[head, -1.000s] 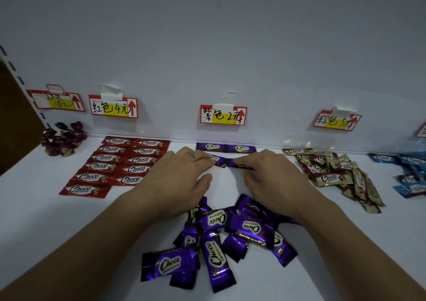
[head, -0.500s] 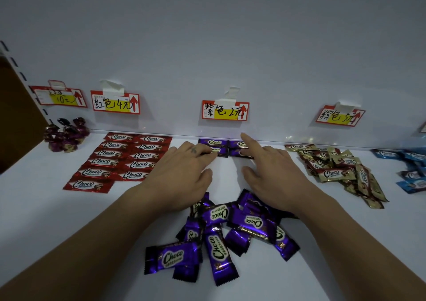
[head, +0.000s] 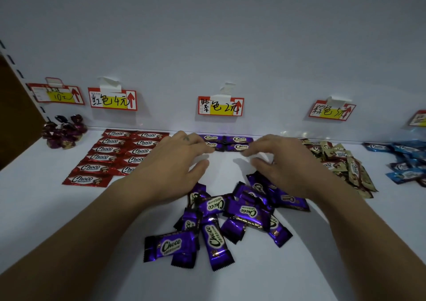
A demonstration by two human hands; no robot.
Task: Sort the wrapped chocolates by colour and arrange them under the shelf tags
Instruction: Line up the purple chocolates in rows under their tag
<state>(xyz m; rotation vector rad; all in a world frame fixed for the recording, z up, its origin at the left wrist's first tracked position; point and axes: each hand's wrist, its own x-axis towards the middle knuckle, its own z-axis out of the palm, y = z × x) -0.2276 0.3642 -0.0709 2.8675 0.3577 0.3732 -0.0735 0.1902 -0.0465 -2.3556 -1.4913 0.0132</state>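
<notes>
Directly below the purple tag [head: 220, 105], four purple chocolates [head: 227, 142] lie flat against the back panel [head: 230, 35], two rows of two, labels up. Nearer the camera than the tag, on the white shelf [head: 46, 208], sits the loose purple pile [head: 230, 213], wrappers overlapping at all angles.

Both forearms reach in from the bottom corners and converge toward the spot under that tag. The left hand [head: 171, 164] is palm down, wrist low, fingers gently curved and spread, thumb splayed toward the centre; its fingertips end at the left end of the arranged rows. The right hand [head: 283, 162] mirrors it, palm down, fingers bent at the knuckles, tips at the right end of the rows. Neither grips anything; both are loose and unclenched. Whether the fingertips actually touch the wrappers is hard to say from this angle.

Left of the purple tag, red chocolates [head: 119, 153] lie in two neat columns, and further left is a cluster of dark twist-wrapped sweets [head: 63, 131]. Right of the tag lies a gold pile [head: 341, 160], then blue chocolates [head: 408, 160] at the frame edge.
</notes>
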